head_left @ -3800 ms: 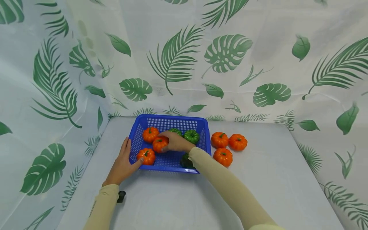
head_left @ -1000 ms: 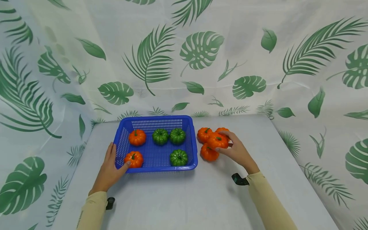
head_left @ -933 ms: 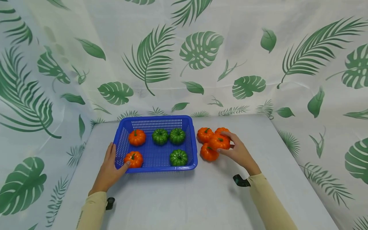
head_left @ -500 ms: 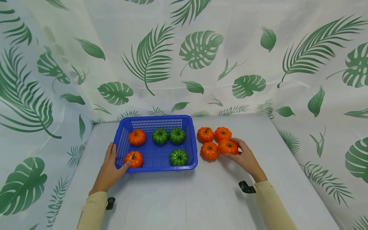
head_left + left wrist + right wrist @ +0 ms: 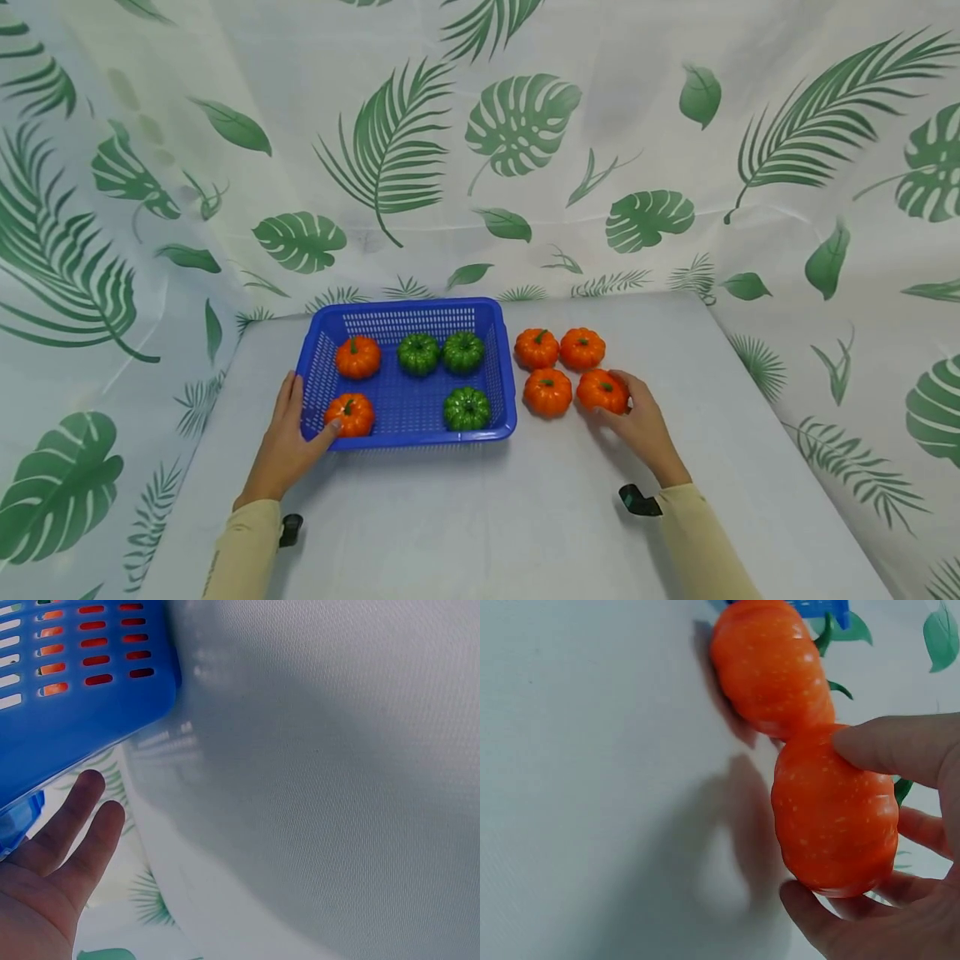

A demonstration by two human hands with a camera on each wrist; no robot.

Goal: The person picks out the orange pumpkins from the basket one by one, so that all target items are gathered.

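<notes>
My right hand (image 5: 648, 429) grips a small orange pumpkin (image 5: 600, 392), its thumb on the near side and fingers round the far side. In the right wrist view the held pumpkin (image 5: 836, 814) is close over the white table, beside a second orange pumpkin (image 5: 772, 667). My left hand (image 5: 281, 454) holds the front left corner of a blue plastic basket (image 5: 420, 442), thumb over the rim and fingers along the outer left wall. Two orange pumpkins (image 5: 357, 358) sit in the basket's left part. Three green pumpkins (image 5: 418, 356) lie toward its middle and right.
Three more orange pumpkins (image 5: 547, 393) stand between the basket and the right hand. White table surface (image 5: 465, 525) stretches in front of the basket. A leaf-patterned curtain (image 5: 420, 267) rises behind the table and at both sides.
My right hand has carried an orange pumpkin out of the basket to the right, then lowered it beside the three others. My left hand keeps its place at the basket's corner.
</notes>
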